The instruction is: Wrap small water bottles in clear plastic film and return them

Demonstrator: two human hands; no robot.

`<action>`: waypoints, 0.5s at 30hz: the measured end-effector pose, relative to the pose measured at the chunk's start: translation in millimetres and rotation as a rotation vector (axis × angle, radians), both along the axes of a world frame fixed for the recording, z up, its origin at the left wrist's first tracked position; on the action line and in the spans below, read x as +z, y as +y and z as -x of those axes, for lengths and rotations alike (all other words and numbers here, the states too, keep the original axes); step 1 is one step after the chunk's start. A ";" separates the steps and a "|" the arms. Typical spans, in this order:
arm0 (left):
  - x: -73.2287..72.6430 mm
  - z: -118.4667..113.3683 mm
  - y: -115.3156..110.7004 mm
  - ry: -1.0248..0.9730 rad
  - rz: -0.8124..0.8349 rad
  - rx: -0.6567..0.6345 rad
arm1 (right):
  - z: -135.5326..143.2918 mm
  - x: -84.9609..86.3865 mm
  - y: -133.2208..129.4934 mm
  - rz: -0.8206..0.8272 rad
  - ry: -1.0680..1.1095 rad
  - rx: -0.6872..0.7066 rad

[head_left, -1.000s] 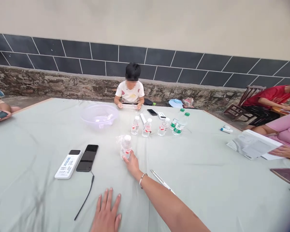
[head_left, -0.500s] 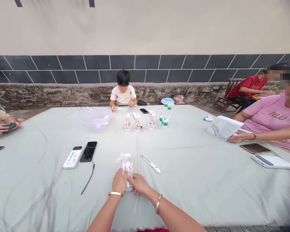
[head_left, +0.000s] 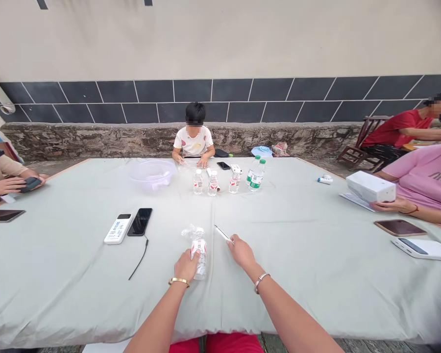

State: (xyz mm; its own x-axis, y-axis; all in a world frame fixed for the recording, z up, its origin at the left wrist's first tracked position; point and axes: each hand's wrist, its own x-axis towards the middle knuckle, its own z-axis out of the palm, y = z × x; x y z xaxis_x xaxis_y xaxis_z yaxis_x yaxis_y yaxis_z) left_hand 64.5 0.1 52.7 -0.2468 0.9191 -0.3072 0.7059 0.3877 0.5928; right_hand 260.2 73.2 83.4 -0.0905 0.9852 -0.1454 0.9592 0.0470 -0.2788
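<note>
My left hand (head_left: 186, 265) is closed around a clear plastic bottle (head_left: 199, 245) with a red-and-white label, lying on the cloth and pointing away from me. Crumpled clear plastic film (head_left: 191, 231) shows beside its far end. To the right, my right hand (head_left: 241, 251) grips the near end of a white utility knife (head_left: 222, 233); its narrow tip points away and to the left. Part of the knife's handle is hidden by my fingers. The knife and the bottle are apart.
Small water bottles (head_left: 212, 184) and green-capped bottles (head_left: 257, 176) stand farther back, right of a translucent basin (head_left: 152, 176). A power bank (head_left: 118, 229) and a phone (head_left: 140, 222) with a strap lie to the left. People sit across and at both sides; one holds a white box (head_left: 370, 187).
My right hand has left the bottle and taken hold of the utility knife. My left hand stays on the bottle. The person at right has turned the white box.
</note>
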 end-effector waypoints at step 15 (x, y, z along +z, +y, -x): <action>1.0 7.3 -0.8 -0.029 0.014 0.010 | 4.6 42.5 -97.3 0.064 0.205 0.276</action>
